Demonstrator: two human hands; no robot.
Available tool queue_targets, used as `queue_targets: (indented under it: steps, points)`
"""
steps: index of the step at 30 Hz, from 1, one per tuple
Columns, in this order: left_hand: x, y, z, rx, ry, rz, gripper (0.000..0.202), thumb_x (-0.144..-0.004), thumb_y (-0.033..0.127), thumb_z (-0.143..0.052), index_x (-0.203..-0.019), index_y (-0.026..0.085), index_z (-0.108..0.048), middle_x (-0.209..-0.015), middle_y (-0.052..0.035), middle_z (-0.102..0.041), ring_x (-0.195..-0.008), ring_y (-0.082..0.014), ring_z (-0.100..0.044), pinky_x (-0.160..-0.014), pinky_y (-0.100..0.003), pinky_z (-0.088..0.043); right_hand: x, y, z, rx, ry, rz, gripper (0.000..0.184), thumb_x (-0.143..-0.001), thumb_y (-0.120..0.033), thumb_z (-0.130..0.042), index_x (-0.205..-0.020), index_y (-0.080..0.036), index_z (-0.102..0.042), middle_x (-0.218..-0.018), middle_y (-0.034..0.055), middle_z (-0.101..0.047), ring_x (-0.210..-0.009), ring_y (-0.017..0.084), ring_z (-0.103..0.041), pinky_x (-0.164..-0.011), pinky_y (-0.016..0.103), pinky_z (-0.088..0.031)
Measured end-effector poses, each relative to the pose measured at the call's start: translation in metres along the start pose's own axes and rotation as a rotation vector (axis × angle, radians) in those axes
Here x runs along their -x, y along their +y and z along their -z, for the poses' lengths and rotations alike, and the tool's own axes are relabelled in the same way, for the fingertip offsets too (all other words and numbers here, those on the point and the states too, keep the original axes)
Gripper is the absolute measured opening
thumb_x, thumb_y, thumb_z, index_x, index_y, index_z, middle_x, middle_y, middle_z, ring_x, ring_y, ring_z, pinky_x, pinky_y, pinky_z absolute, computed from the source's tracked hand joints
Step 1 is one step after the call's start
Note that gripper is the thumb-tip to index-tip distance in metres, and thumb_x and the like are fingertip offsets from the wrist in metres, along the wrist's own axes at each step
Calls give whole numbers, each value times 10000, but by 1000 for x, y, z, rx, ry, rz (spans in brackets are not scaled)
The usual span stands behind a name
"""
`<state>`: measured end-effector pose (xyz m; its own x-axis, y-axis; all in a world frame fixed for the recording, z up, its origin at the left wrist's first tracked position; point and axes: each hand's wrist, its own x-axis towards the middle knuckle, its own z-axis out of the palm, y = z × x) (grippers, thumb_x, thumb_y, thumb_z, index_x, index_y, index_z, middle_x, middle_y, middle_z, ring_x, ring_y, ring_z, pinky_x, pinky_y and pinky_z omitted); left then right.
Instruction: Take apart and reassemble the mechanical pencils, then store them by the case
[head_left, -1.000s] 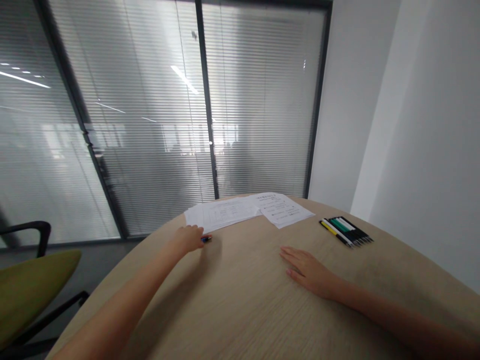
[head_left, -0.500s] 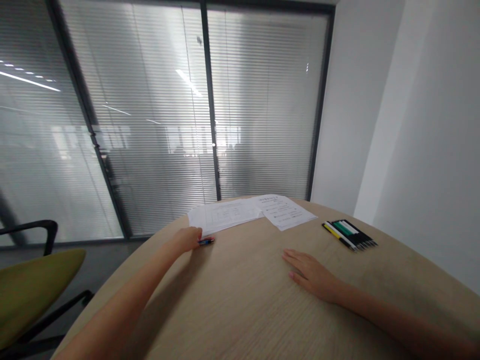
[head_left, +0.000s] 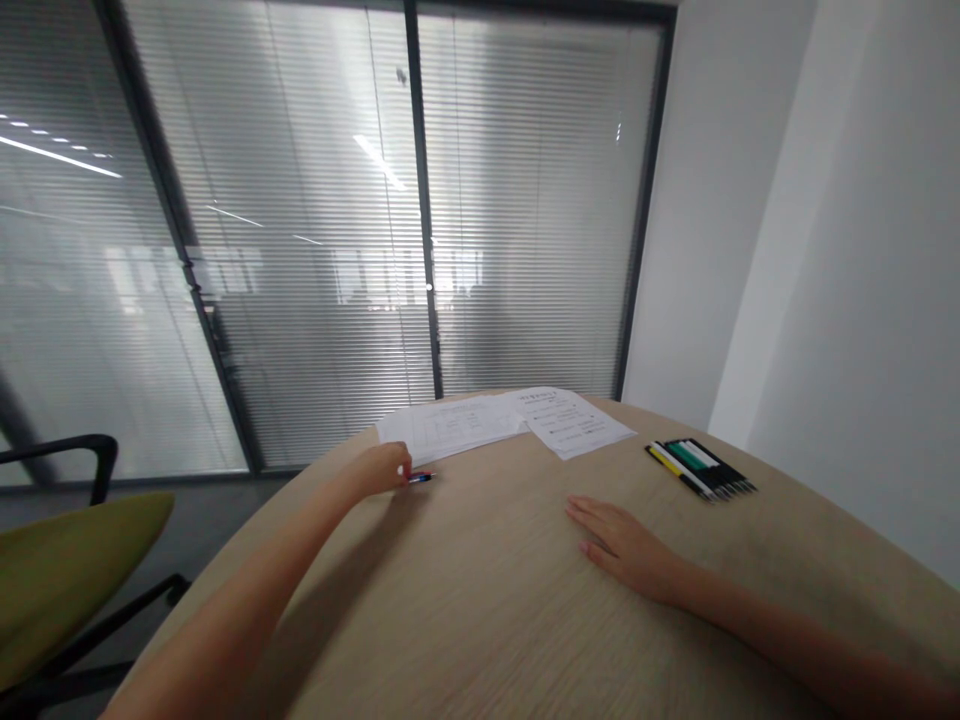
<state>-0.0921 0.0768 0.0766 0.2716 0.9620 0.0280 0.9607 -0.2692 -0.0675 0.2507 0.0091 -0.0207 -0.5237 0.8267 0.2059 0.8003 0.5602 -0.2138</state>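
Observation:
My left hand (head_left: 381,468) is stretched out across a round wooden table (head_left: 480,610), its fingers closed round a small blue and red pen (head_left: 421,478) whose tip pokes out to the right. Just beyond it lie white printed sheets (head_left: 450,425), with another sheet (head_left: 574,422) to their right. My right hand (head_left: 622,545) rests flat on the table, palm down, fingers stretched out, holding nothing. A row of several pens (head_left: 701,468) lies side by side to the right of the sheets, well beyond my right hand.
A glass partition with closed blinds (head_left: 375,230) and dark frames stands behind the table. A white wall (head_left: 825,250) runs along the right. An office chair with a green seat (head_left: 67,560) stands at the lower left beside the table's edge.
My left hand with the pen has shifted a little farther forward, toward the sheets. My right hand stays flat in the same spot. The view has shifted slightly.

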Motion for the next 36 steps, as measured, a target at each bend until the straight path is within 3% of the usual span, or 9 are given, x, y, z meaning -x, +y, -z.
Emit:
queue_targets:
  steps: [5, 9, 12, 16, 21, 24, 30, 36]
  points:
    - [5, 9, 15, 203, -51, -132, 174, -679, 273, -491, -747, 199, -633, -736, 12, -648, -701, -147, -569, -654, -221, -403, 0, 0, 1, 14, -16, 1, 497, -826, -388, -291, -1228, -115, -394, -1300, 105, -345, -1189, 196, -304, -984, 368, -237]
    - [7, 16, 20, 819, -17, -202, 206, -700, 333, -508, -766, 154, -585, -724, -21, -634, -708, -169, -573, -690, -280, -418, 0, -1, 1, 16, -16, -4, 499, -825, -393, -295, -1235, -122, -385, -1303, 95, -342, -1191, 193, -300, -986, 363, -235]
    - [8, 22, 22, 1320, 34, -195, 192, -694, 270, -557, -849, 158, -545, -763, -25, -617, -758, -167, -576, -729, -304, -428, 0, -1, 0, 14, -17, -6, 489, -824, -384, -301, -1233, -130, -389, -1301, 96, -346, -1191, 194, -301, -984, 364, -239]
    - [8, 28, 24, 1685, 3, -163, 241, -677, 122, -562, -915, 133, -526, -755, -38, -598, -727, -149, -586, -751, -295, -437, -1, 0, 0, 21, -8, -4, 495, -824, -394, -299, -1235, -131, -387, -1304, 93, -342, -1191, 195, -301, -984, 361, -240]
    - [2, 34, 24, 1941, -38, -164, 148, -668, 47, -453, -768, 132, -523, -605, -9, -531, -562, -105, -542, -648, -256, -460, 0, -2, 1, 29, -16, -6, 501, -825, -384, -294, -1235, -110, -384, -1304, 102, -337, -1192, 196, -300, -985, 364, -237]
    - [2, 39, 26, 2075, -68, -119, 95, -684, 110, -410, -639, 140, -488, -526, 7, -452, -432, -80, -439, -518, -226, -442, 0, -3, 1, 20, -17, -7, 499, -825, -376, -298, -1229, -98, -390, -1302, 106, -341, -1191, 199, -301, -986, 365, -236]
    - [5, 38, 33, 2096, -205, -118, 476, -775, 522, -269, -490, 164, -399, -441, 25, -338, -371, -85, -338, -397, -222, -378, 0, -1, 0, 18, -8, -6, 500, -821, -380, -306, -1233, -107, -387, -1299, 103, -346, -1190, 197, -302, -985, 366, -239]
    - [3, 31, 32, 2038, -154, -142, 526, -778, 528, -223, -400, 175, -321, -373, 48, -240, -332, -74, -257, -359, -202, -305, -1, -1, 1, 46, -14, -9, 491, -821, -368, -305, -1226, -106, -396, -1297, 103, -351, -1186, 194, -309, -985, 358, -237]
